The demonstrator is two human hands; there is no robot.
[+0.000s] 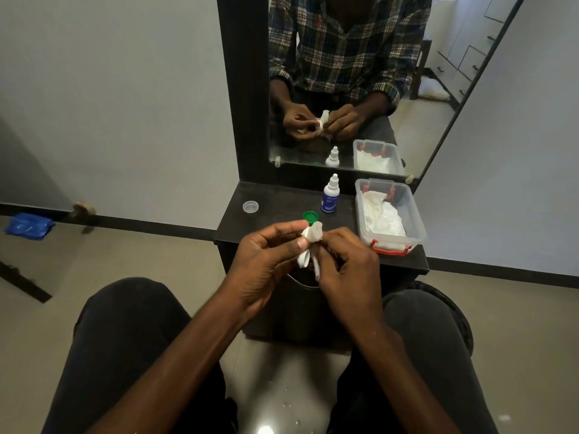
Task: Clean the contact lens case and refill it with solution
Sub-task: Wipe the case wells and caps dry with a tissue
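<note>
My left hand (266, 261) grips the white contact lens case (304, 260) upright between thumb and fingers, in front of the dark shelf. My right hand (347, 264) pinches a white tissue (314, 234) pressed against the case; the tissue's tail hangs below the fingers. Most of the case is hidden by tissue and fingers. On the shelf lie a green cap (310, 218) and a clear cap (250, 206). A small solution bottle (331, 195) with a white nozzle and blue label stands behind them.
A clear plastic box (416, 220) with red latches holds white tissues at the right of the dark shelf (238, 227). A mirror (454, 89) behind reflects the scene. Water drops spot the floor between my knees. A blue packet (28, 225) lies on the floor, left.
</note>
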